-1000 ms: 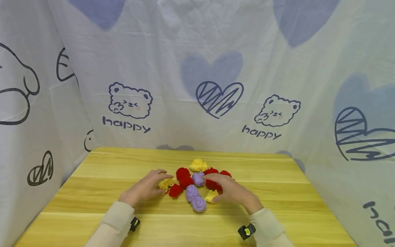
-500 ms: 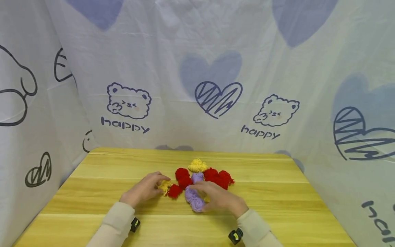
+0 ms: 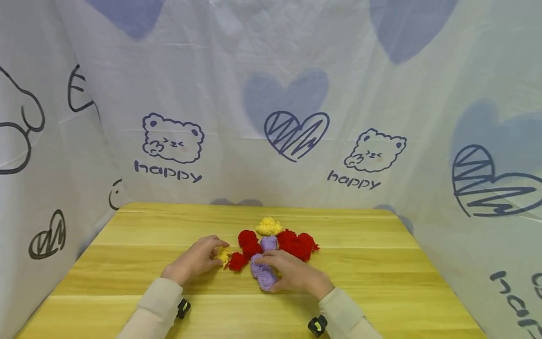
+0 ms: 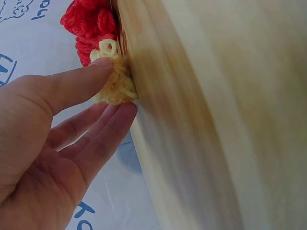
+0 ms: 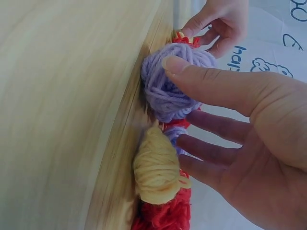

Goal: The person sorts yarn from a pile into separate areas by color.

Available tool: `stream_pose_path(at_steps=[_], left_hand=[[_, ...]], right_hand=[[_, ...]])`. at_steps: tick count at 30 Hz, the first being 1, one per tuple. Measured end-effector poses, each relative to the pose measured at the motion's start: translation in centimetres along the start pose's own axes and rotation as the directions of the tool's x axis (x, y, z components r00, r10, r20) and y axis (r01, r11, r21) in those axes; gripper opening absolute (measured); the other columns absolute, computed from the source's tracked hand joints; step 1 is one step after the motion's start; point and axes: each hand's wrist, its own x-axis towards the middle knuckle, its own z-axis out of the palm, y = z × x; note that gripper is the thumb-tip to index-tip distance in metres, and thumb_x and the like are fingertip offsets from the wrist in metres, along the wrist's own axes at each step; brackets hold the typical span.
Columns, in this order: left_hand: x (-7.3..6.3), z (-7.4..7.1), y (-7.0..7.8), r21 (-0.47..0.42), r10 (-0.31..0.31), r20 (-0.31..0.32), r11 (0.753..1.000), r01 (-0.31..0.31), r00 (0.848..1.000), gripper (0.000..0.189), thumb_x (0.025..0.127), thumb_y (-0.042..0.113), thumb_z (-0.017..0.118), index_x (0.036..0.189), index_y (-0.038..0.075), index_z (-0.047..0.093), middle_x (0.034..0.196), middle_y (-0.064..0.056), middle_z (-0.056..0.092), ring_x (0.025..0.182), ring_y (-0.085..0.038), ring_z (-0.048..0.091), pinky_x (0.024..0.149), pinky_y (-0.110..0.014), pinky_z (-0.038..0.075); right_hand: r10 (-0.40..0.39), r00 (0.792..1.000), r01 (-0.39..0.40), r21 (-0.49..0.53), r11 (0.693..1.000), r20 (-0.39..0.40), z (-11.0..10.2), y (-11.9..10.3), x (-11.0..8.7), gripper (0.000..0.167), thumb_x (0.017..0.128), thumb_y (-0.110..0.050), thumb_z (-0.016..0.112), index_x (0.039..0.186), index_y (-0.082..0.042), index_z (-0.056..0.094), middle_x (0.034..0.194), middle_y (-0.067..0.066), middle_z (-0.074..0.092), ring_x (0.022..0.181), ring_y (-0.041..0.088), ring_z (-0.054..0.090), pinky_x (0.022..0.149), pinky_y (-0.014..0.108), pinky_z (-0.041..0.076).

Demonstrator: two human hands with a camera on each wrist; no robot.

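In the head view my left hand (image 3: pixel 195 260) pinches a small yellow ball of yarn (image 3: pixel 224 255) at the left end of the pile. The left wrist view has the thumb on one side of this yellow yarn (image 4: pixel 119 85) and fingertips on the other. My right hand (image 3: pixel 296 274) grips a purple ball of yarn (image 3: pixel 266 279). Its thumb lies across the purple yarn (image 5: pixel 165 91) in the right wrist view, with the index fingertip at the far side. A second yellow ball (image 5: pixel 156 167) sits below the right fingers, hidden by that hand in the head view.
Red yarn balls (image 3: pixel 250 242) lie between the hands, with more red ones (image 3: pixel 298 244) to the right. Another purple ball (image 3: pixel 268 243) and a yellow ball (image 3: pixel 268 226) sit behind. A printed cloth (image 3: pixel 233 188) hangs around the wooden table (image 3: pixel 360 292).
My right hand has moved left and down from beside the right-hand red and yellow yarn to the front purple ball. The left hand has closed in on the yellow yarn.
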Motion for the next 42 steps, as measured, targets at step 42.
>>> stream_pose_path(at_steps=[42], left_hand=[[0.17, -0.05, 0.21, 0.006, 0.004, 0.0, 1.0, -0.004, 1.0, 0.04, 0.087, 0.005, 0.08, 0.125, -0.004, 0.069, 0.112, -0.013, 0.07, 0.085, -0.016, 0.064, 0.075, -0.029, 0.057]], right_hand=[[0.001, 0.999, 0.001, 0.045, 0.999, -0.051, 0.55, -0.3, 0.31, 0.049, 0.078, -0.025, 0.092, 0.122, -0.014, 0.073, 0.132, 0.002, 0.059, 0.118, 0.012, 0.058, 0.105, 0.028, 0.053]])
